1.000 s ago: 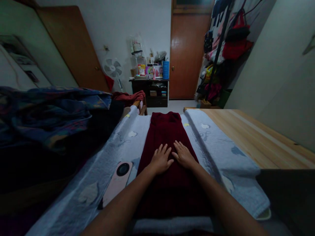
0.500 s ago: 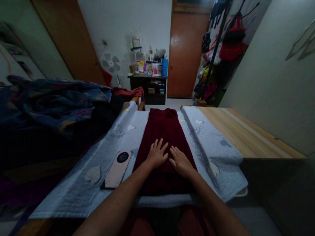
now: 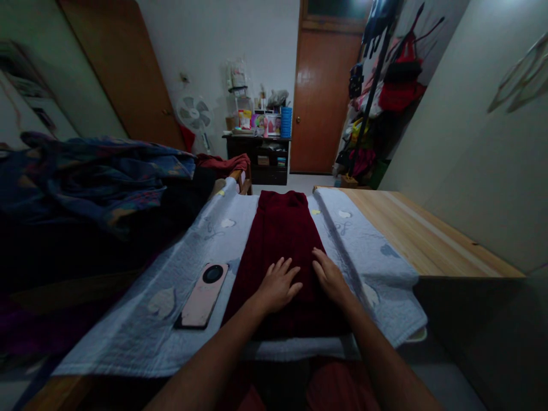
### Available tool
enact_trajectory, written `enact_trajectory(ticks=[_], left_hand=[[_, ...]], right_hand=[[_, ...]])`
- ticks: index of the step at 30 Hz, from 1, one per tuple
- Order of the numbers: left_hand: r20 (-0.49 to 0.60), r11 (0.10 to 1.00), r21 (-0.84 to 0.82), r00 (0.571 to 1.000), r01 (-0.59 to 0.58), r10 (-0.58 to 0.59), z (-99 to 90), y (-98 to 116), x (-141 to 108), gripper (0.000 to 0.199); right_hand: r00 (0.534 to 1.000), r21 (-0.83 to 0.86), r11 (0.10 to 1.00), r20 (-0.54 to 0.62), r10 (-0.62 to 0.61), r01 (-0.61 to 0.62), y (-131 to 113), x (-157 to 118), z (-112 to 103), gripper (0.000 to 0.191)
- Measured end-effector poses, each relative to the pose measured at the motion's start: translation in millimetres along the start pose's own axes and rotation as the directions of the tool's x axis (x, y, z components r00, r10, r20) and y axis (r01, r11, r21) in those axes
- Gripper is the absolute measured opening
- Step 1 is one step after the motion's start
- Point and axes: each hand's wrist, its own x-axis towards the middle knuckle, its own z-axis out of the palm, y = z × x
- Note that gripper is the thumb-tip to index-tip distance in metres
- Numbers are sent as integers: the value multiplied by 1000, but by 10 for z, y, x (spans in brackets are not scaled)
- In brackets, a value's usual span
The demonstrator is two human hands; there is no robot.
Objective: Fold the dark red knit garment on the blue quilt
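A dark red folded garment [image 3: 285, 228] lies lengthwise on a pale blue-grey patterned cloth [image 3: 171, 337]. On the garment's near half rests my left hand [image 3: 278, 285], palm down with its fingers spread. My right hand [image 3: 331, 277] touches the garment's right edge, fingers stretched out and holding nothing. Left of the garment, a pink phone [image 3: 203, 297] with a round black camera lies face down on the cloth.
A pile of dark and blue patterned clothes [image 3: 98, 177] is at the left. To the right is a wooden board [image 3: 419, 234]. Farther back are a fan [image 3: 194, 114], a dark cabinet [image 3: 257, 160], a door [image 3: 323, 103] and hanging bags [image 3: 402, 85].
My right hand has moved right, to the garment's edge, and my left hand slightly down and right. The gap between them is wider. The garment's near part looks a little wider.
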Motion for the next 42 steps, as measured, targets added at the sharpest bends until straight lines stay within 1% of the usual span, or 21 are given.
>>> enact_trajectory(ticks=[1,2,3,5,7,9,13,17,25,34,42], left_hand=[[-9,1000,-4,1000,-1,0,16,2,-18,51],[-19,1000,-7,1000,0,0,36,1,-32,51],[-29,1000,-9,1000,2,-2,60,-4,-41,51],[-57,1000,-11,998,10,-10,110,-16,-54,50],[-85,1000,-15,996,19,-20,156,-27,-63,50],[-105,1000,-20,994,22,-24,189,-35,-73,49],[-134,1000,-26,991,17,-20,210,-38,-89,47],[-146,1000,-26,989,16,-20,196,-26,-95,47],[-146,1000,-15,989,25,-27,192,-5,-97,45],[-174,1000,-11,985,23,-24,225,-20,-118,44],[-184,1000,-22,983,16,-20,194,-8,-131,42]], right_hand=[[998,-69,997,-53,23,-27,61,92,41,54],[995,-136,988,-79,59,-69,111,171,99,57],[991,-193,974,-90,102,-118,149,232,170,60],[982,-281,941,-71,173,-186,184,289,323,63],[981,-351,917,-38,189,-190,181,275,445,65],[986,-407,900,-9,166,-155,163,230,504,66],[989,-467,880,66,131,-86,146,166,472,66],[986,-473,881,133,97,-23,142,129,431,67],[978,-427,904,188,92,-3,64,-31,375,66],[983,-399,916,177,38,37,26,-256,332,58],[981,-404,914,192,34,47,-62,-428,264,61]])
